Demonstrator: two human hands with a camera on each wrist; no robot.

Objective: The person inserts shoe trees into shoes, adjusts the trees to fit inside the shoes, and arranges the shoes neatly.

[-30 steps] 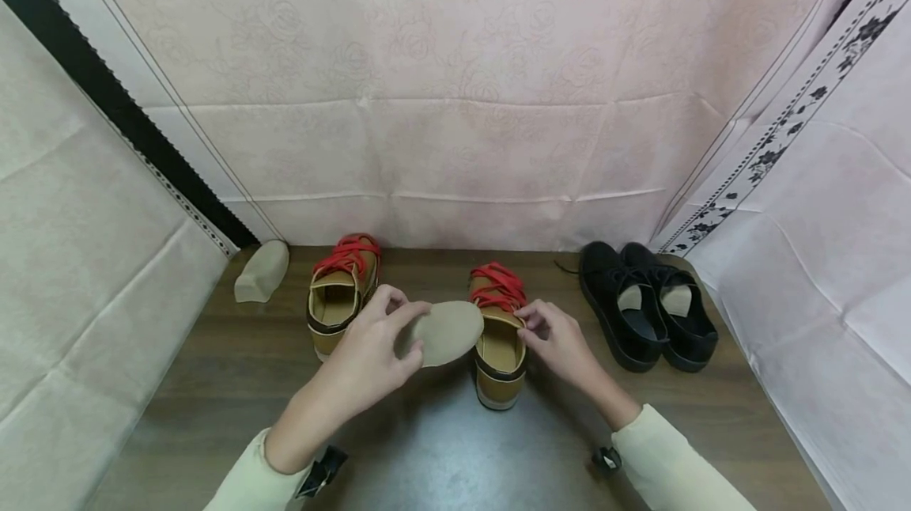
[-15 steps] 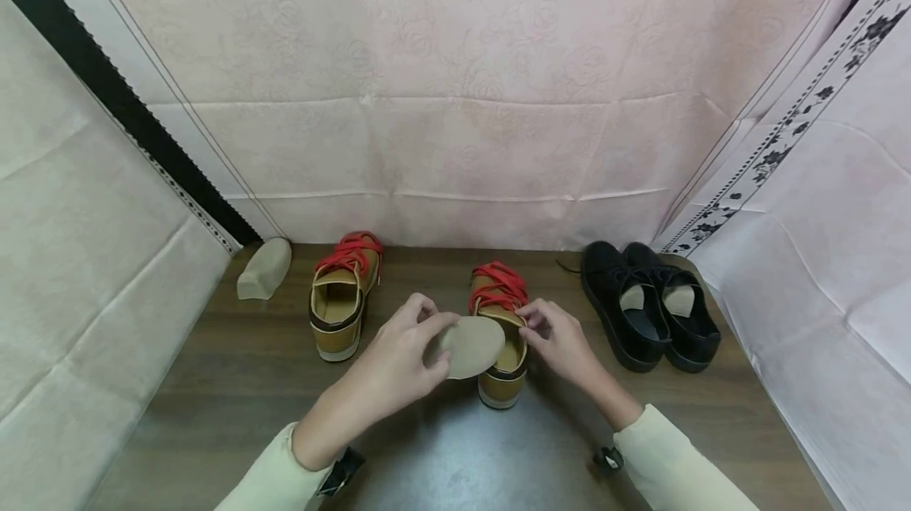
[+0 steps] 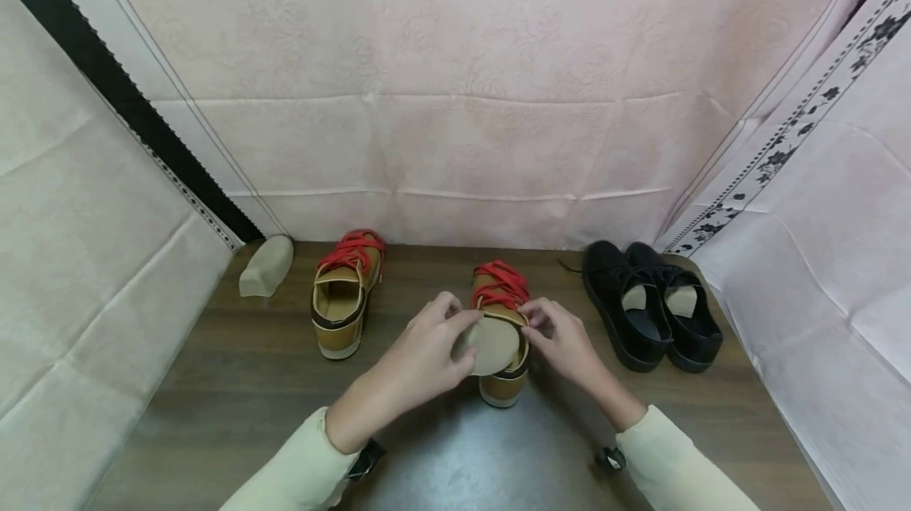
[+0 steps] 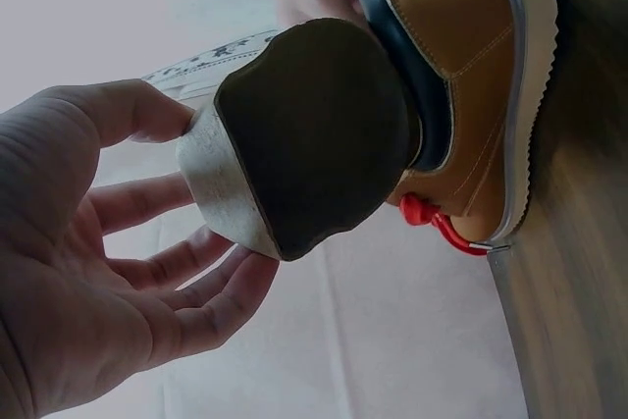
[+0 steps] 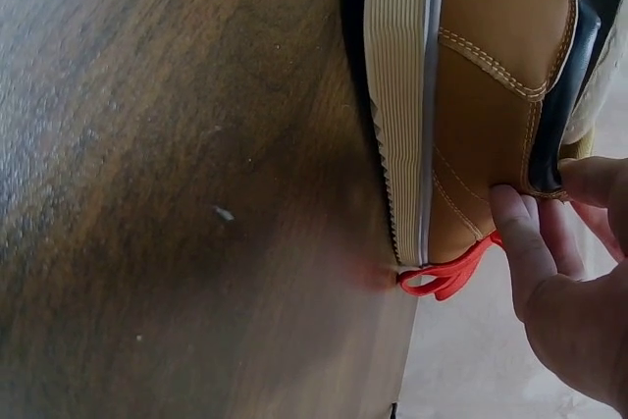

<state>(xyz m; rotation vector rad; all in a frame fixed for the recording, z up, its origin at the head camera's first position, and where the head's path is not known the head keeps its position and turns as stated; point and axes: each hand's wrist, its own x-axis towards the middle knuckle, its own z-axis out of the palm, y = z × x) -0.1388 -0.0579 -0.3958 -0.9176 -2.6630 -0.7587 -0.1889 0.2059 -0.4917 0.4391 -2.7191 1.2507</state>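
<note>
Your left hand [image 3: 432, 345] is closed to a pinch on the thick end of the insert [image 3: 497, 346], which hangs over the opening of the brown shoe [image 5: 481, 125]; whether the two touch, you can't tell. That hold seems chosen to leave the rounded end free, facing the shoe. Your right hand [image 3: 565, 343] pinches the shoe's rim just beside the red laces [image 3: 501, 285], probably to keep the mouth wide and the shoe steady. The other brown shoe [image 3: 366, 278] stands left of this one, likely out of your way, with a spare insert [image 3: 266, 267] farther left.

A second ago the insert was mostly left of the shoe; now it covers much of the opening. Your right hand's pinch hasn't moved.
</note>
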